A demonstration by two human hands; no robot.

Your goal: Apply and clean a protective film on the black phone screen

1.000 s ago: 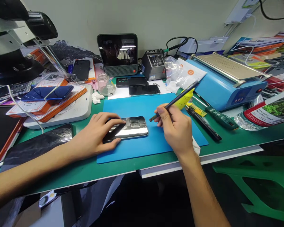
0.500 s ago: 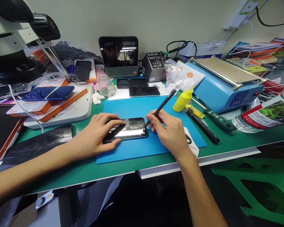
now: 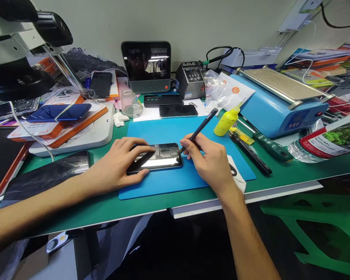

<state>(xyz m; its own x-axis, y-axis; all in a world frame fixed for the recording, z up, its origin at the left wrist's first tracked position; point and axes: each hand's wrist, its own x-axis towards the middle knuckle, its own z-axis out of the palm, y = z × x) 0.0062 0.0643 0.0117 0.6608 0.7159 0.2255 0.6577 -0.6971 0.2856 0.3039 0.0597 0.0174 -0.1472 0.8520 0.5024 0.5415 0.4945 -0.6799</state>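
A smartphone (image 3: 163, 155) lies on the blue mat (image 3: 160, 186), its dark face up and reflecting light. My left hand (image 3: 127, 161) steadies its left end, with the fingers over the top and the thumb along the near edge. My right hand (image 3: 207, 157) is closed around a slim black pen-shaped tool (image 3: 202, 126), held slanted like a pen. The tool's tip is at the phone's right edge; its exact kind cannot be made out. Just beyond the right hand stands a yellow squeeze bottle (image 3: 226, 121), tilted, with a thin nozzle.
Behind the mat lie another phone (image 3: 178, 111), a glass jar (image 3: 130, 104) and a soldering station (image 3: 190, 79). On the right are a blue heating plate machine (image 3: 268, 101), a green-handled tool (image 3: 271, 147) and a water bottle (image 3: 323, 142). A microscope (image 3: 17, 74) overhangs the left.
Both hands keep their places on the phone and the tool. The whole view has shifted very slightly; no object has visibly changed place.
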